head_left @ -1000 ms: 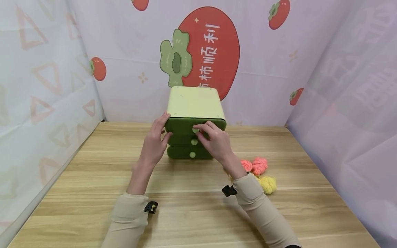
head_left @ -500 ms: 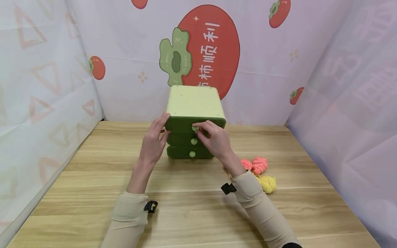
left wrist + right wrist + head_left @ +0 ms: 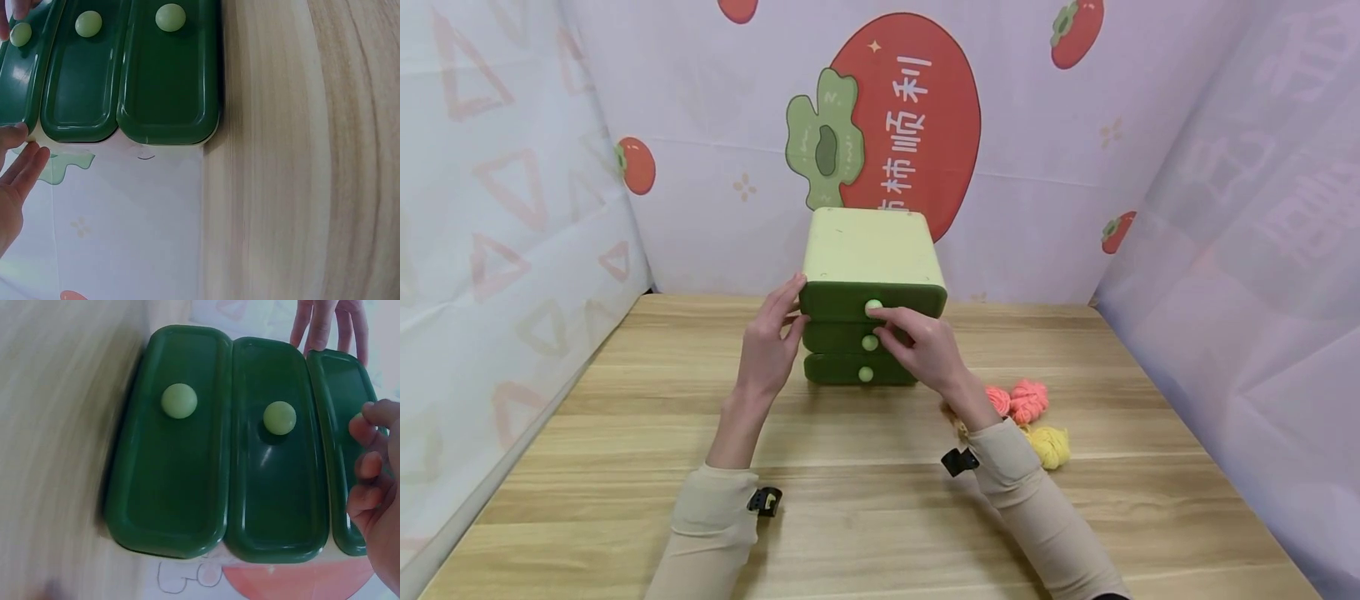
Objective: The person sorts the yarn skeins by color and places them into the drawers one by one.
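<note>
A small chest of drawers has a cream top and three dark green drawers with round pale green knobs. The top drawer sits flush under the cream top. My left hand rests at the chest's upper left edge, fingers fairly straight along the side and thumb by the drawer front. My right hand is at the top knob, index fingertip against its lower part and thumb apart below it. In the right wrist view, the middle knob and bottom knob are untouched.
Pink yarn balls and a yellow one lie on the wooden table to the right, partly behind my right forearm. Behind the chest hangs a patterned cloth backdrop; more cloth walls flank the table.
The dark gap above the top drawer has gone as the drawer slid in. My right index finger has dropped from over the knob to its lower side, and the left hand has shifted slightly outward.
</note>
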A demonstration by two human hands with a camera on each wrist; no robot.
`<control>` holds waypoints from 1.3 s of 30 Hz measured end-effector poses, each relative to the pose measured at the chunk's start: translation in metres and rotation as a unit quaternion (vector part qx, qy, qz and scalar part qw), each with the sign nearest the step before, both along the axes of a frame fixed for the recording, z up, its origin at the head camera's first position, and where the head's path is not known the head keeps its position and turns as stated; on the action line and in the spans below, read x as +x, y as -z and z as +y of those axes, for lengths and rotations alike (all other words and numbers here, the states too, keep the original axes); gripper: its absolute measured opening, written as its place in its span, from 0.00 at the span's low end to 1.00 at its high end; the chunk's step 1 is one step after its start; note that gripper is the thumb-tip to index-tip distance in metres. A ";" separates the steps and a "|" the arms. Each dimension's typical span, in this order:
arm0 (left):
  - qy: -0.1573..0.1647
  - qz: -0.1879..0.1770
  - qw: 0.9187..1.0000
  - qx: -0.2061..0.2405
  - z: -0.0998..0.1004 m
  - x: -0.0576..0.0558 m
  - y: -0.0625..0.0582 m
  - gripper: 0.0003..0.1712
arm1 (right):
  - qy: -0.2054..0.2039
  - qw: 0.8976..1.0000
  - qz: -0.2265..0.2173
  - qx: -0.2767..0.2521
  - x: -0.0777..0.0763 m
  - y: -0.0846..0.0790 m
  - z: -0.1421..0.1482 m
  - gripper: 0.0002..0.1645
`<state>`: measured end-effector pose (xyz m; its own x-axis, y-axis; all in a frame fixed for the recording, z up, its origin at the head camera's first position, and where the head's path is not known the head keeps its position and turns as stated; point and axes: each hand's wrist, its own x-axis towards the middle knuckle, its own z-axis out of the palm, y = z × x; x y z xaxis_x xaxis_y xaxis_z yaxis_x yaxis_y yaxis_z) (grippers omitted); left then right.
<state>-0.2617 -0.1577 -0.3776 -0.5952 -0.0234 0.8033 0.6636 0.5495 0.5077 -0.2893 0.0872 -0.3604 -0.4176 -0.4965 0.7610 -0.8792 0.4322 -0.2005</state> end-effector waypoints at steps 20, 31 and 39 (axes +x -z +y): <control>0.069 -0.117 0.984 0.119 0.003 0.002 -0.001 0.30 | 0.063 0.992 -0.025 0.107 -0.010 0.026 0.004 0.15; 0.057 -0.095 0.990 0.085 0.004 0.002 -0.003 0.32 | 0.073 0.992 -0.015 0.104 -0.014 0.030 0.005 0.14; 0.061 -0.107 0.990 0.067 0.002 0.000 0.000 0.33 | 0.063 0.993 -0.013 0.096 -0.015 0.033 0.005 0.13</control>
